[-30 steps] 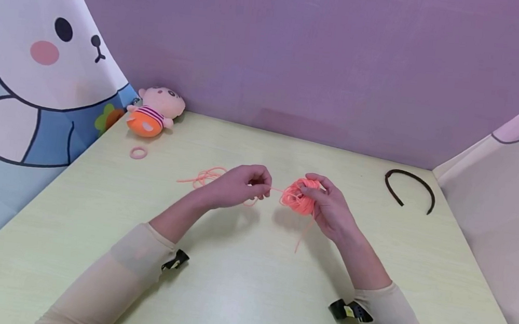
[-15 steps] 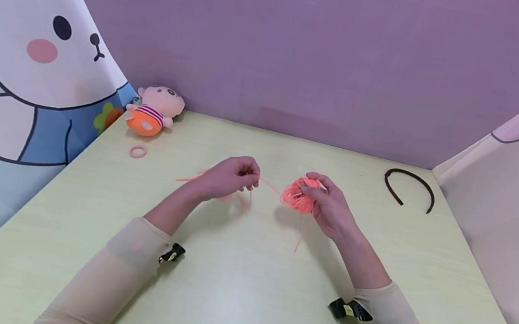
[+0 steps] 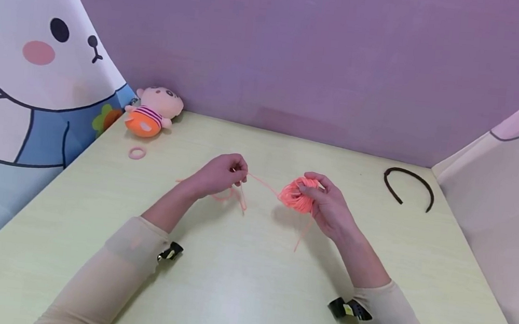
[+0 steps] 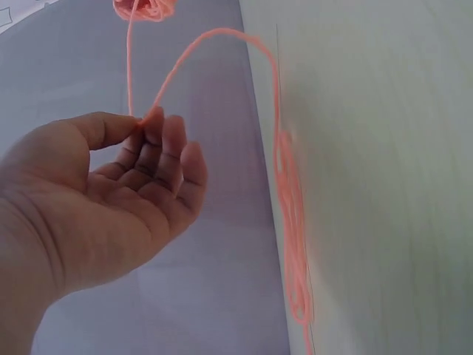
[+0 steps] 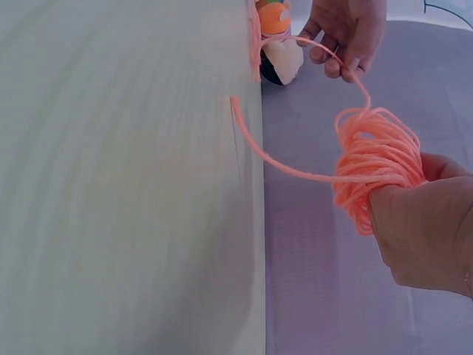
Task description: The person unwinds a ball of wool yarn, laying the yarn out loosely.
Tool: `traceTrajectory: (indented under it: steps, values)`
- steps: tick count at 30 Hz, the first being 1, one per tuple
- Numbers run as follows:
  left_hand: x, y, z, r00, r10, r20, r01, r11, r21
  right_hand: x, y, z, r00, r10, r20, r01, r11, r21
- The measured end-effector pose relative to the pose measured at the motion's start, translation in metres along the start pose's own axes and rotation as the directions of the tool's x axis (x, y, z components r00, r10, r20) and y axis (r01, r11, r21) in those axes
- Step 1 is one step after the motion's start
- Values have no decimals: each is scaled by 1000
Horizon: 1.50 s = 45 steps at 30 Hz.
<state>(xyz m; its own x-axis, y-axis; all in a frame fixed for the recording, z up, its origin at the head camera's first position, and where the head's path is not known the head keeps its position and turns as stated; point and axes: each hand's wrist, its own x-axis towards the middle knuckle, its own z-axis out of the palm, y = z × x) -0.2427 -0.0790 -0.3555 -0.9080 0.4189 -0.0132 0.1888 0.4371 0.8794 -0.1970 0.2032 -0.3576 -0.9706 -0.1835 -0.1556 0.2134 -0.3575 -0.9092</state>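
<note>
A bundle of coral-pink yarn [image 3: 296, 195] is gripped by my right hand [image 3: 332, 210], thumb in front, a bit above the table. One yarn end dangles below that hand. From the bundle a strand [image 3: 263, 182] runs left to my left hand [image 3: 221, 175], which pinches it between thumb and forefinger. In the left wrist view the pinched strand [image 4: 214, 31] loops over and down to loose yarn [image 4: 294, 229] lying on the table. The right wrist view shows the wound bundle [image 5: 377, 163] close up, its free end [image 5: 295, 171] curving toward the tabletop.
A plush doll [image 3: 153, 111] in orange sits at the far left corner, a pink ring [image 3: 137, 153] in front of it. A dark headband [image 3: 410, 174] lies at the right. Purple cloth [image 3: 297, 61] backs the pale table [image 3: 247, 286].
My left hand has moved left and slightly away, and the strand between the hands has grown longer. My right hand and the bundle have stayed almost in place.
</note>
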Motion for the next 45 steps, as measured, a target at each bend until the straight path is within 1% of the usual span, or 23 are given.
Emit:
traceTrajectory:
  steps: [5,12,17,22,24,27,30,33,35,36,38,39,40,41,43,45]
  values:
    - [0,-4,-6,998,-35,-52,38,998,56,0,0,1,1000,-6,11,6,1000,-2]
    - [3,-13,-15,990,-91,-104,100,991,89,-1,1,0,1000,-2,23,2,1000,-12]
    - [2,-15,-21,980,-130,-148,142,987,79,-1,2,0,1000,5,26,-4,998,-59]
    - [2,-17,-26,965,-175,-194,190,980,61,-1,3,0,998,22,56,-17,995,-96]
    - [1,-18,-27,961,-186,-206,205,976,74,-1,3,0,996,33,77,-25,994,-107]
    - [1,-19,-28,959,-202,-197,229,966,123,-1,3,0,994,47,98,-35,992,-123]
    - [0,-18,-27,966,-199,-164,232,949,216,-2,4,-1,992,55,116,-40,990,-132]
    - [0,-14,-22,979,-161,-126,192,937,293,-2,4,0,988,61,139,-41,989,-142]
    - [-1,-10,-17,988,-120,-100,145,940,309,-3,4,1,985,64,161,-40,988,-152]
    - [-1,-7,-14,992,-95,-80,115,946,302,-4,4,1,982,67,174,-40,987,-157]
    - [-2,-3,-8,998,-51,-23,55,962,269,-5,4,1,976,79,204,-44,984,-171]
    - [-2,-1,-4,1000,-25,16,20,968,252,-5,4,2,972,87,219,-48,983,-178]
    - [-2,1,0,998,6,64,-21,971,237,-6,4,2,968,94,233,-50,981,-187]
    - [-3,2,3,992,39,116,-65,972,228,-6,4,2,964,99,245,-51,980,-194]
    - [-3,6,11,972,90,217,-138,966,217,-7,3,3,959,107,261,-52,977,-208]
    - [-5,9,19,947,134,293,-202,956,212,-7,3,3,957,110,268,-50,974,-220]
